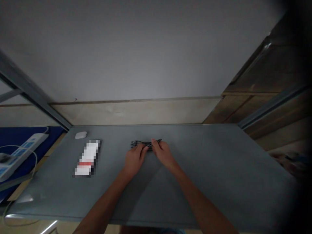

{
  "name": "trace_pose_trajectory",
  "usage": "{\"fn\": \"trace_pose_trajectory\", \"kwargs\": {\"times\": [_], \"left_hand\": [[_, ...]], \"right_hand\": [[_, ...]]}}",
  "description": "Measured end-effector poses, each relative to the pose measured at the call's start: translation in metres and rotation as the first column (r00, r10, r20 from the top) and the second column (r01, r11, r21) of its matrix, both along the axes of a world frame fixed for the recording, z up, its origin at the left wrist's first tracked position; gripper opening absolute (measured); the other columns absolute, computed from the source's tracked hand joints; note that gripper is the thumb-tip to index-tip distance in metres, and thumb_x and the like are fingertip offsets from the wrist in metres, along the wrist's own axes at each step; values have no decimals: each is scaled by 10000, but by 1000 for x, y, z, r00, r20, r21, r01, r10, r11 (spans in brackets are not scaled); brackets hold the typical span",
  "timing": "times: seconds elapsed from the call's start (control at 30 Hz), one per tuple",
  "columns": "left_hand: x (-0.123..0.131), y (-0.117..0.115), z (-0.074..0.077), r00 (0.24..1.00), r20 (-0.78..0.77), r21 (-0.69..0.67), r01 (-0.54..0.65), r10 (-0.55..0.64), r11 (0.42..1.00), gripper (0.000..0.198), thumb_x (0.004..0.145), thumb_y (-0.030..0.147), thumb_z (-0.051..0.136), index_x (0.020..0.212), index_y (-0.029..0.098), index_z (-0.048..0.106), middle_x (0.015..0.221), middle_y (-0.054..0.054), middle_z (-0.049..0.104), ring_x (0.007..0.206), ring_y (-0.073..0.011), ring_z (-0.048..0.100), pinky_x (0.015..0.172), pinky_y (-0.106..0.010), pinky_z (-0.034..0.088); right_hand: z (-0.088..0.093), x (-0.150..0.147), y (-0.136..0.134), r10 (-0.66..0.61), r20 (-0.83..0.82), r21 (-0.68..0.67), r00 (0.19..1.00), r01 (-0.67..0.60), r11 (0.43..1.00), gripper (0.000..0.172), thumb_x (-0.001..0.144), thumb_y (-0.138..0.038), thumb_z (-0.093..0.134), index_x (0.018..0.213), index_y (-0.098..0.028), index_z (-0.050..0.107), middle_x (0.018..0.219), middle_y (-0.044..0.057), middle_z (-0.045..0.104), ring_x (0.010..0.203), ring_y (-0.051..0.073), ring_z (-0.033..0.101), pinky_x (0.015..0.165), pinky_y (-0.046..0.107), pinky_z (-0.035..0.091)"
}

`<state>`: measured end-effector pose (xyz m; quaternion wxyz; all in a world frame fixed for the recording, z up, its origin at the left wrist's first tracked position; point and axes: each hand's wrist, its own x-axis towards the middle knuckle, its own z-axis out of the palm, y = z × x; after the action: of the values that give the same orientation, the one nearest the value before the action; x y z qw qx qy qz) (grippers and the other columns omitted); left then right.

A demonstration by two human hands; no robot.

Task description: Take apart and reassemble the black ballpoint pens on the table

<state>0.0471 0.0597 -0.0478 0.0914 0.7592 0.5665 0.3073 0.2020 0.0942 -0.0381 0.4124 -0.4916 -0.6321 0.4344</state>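
Near the middle of the grey table, both hands are on a small dark object with thin black and grey parts (134,143); its exact kind is too small and covered to make out. My left hand (135,158) pinches its near side with thumb and fingers together. At its right end, my right hand (163,152) is closed, thumb on top. The ends of the object stick out left of the left hand and just beyond the right fingertips. Its middle is partly hidden behind the fingers.
The grey tabletop (214,175) meets a pale wall at the back. On its left lie a phone with a blurred-out screen (86,157) and a white earbud case (81,135). Beyond the left edge is a white power strip (24,154) with cables. Metal posts flank the table.
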Motion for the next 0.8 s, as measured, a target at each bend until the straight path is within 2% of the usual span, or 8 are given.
{"fn": "trace_pose_trajectory", "kwargs": {"times": [0.17,0.27,0.47,0.53,0.63,0.7,0.8], "left_hand": [[2,-1,3,998,48,-175,38,-30,984,378,1000,422,318,918,186,601,720,-58,651,617,-184,613,581,-274,381],[2,0,7,979,190,-226,112,-69,968,401,996,432,306,844,190,587,700,-44,619,617,-172,577,599,-272,362],[1,1,12,883,455,-281,267,-117,922,449,972,500,317,717,188,514,654,-7,527,611,-141,469,609,-266,341],[0,0,12,838,540,-351,309,-79,884,481,956,554,319,679,192,473,603,14,465,563,-126,421,568,-259,323],[0,-2,12,730,681,-495,413,47,765,513,920,638,330,669,201,426,526,58,353,450,-93,321,472,-240,269],[0,-1,11,678,727,-543,468,110,697,528,890,680,357,676,201,418,513,73,317,418,-77,274,432,-229,233],[-1,1,10,666,733,-566,483,140,669,557,851,719,395,672,192,419,532,74,314,431,-63,253,422,-219,204]], "right_hand": [[2,-1,-1,-45,81,26,996,43,999,614,901,-654,361,459,-227,340,402,-16,331,411,125,364,422,266,266],[3,0,-2,4,79,7,997,-4,1000,623,911,-659,317,465,-227,370,400,0,376,410,136,392,417,269,285],[4,4,-4,46,68,-22,997,-45,999,630,896,-685,321,461,-230,355,393,-2,374,390,126,369,395,265,274],[7,4,-6,56,64,-20,996,-55,998,625,898,-682,318,466,-231,351,393,-9,360,392,123,358,393,261,262],[11,4,-8,74,74,-7,995,-73,997,616,913,-659,304,475,-229,348,403,-13,347,406,121,355,401,258,254],[12,5,-8,77,84,8,994,-78,997,604,918,-642,311,482,-225,348,417,-15,347,419,120,358,412,257,258],[12,7,-6,89,88,25,992,-91,996,577,912,-629,353,503,-221,352,444,-21,352,436,117,355,426,256,262]]}}
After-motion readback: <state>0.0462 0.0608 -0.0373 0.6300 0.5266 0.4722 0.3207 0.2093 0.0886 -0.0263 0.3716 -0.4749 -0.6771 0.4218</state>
